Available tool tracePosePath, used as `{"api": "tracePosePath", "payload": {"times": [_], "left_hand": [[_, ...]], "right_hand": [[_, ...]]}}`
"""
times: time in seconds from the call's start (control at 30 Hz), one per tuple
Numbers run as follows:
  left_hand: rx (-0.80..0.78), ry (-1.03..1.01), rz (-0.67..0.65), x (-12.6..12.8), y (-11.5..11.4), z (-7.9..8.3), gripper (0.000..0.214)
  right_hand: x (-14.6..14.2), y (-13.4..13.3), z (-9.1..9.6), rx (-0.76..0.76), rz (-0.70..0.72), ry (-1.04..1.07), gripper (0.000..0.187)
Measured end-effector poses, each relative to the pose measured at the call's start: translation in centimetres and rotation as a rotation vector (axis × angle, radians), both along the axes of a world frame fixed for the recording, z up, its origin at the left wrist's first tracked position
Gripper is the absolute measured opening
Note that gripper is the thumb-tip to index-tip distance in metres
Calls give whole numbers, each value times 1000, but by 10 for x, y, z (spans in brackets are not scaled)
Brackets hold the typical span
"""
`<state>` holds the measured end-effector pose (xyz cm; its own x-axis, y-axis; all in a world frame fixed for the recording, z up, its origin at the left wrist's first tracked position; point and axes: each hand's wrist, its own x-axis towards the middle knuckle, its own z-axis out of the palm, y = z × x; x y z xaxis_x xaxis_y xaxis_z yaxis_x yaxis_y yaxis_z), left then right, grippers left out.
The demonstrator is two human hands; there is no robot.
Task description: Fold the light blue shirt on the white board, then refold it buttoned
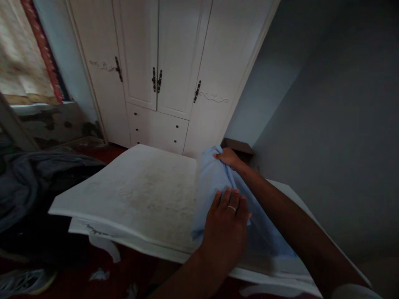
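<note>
A light blue cloth (211,182), partly folded, lies across a white table with a stained padded top (124,195). I cannot make out whether it is a garment. My right hand (230,158) reaches to its far end and pinches the fabric there, thumb toward the left. Nearer to me, my left hand (227,220), with a ring on one finger, rests palm down on the cloth, its fingers stretched out. Part of the cloth spreads to the right beneath my right forearm, which hides some of it.
A white wardrobe (171,54) with dark handles stands behind the table. A grey wall (336,124) is on the right. Dark clothing (34,178) is heaped at the left, with a shoe (28,280) on the red floor. A brown box-like piece (240,147) sits in the corner.
</note>
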<state>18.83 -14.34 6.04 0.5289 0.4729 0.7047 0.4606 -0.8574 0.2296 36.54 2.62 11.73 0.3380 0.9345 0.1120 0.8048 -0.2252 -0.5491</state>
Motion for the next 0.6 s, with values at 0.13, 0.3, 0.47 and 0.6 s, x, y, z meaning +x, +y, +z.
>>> {"api": "tracePosePath", "payload": {"times": [0.13,0.3,0.47,0.6], "left_hand": [[13,12,-66,30,-15,1,36],[8,69,-145,67,-34,0,35],[6,123,-195,93,-47,4,35],[1,164,-227,110,-56,1,35]], "right_hand": [[42,-26,-4,23,-43,135,16],[90,-57,-14,63,-95,380,10],[128,-78,-22,66,-133,581,6],[152,-91,-29,73,-153,697,4]]}}
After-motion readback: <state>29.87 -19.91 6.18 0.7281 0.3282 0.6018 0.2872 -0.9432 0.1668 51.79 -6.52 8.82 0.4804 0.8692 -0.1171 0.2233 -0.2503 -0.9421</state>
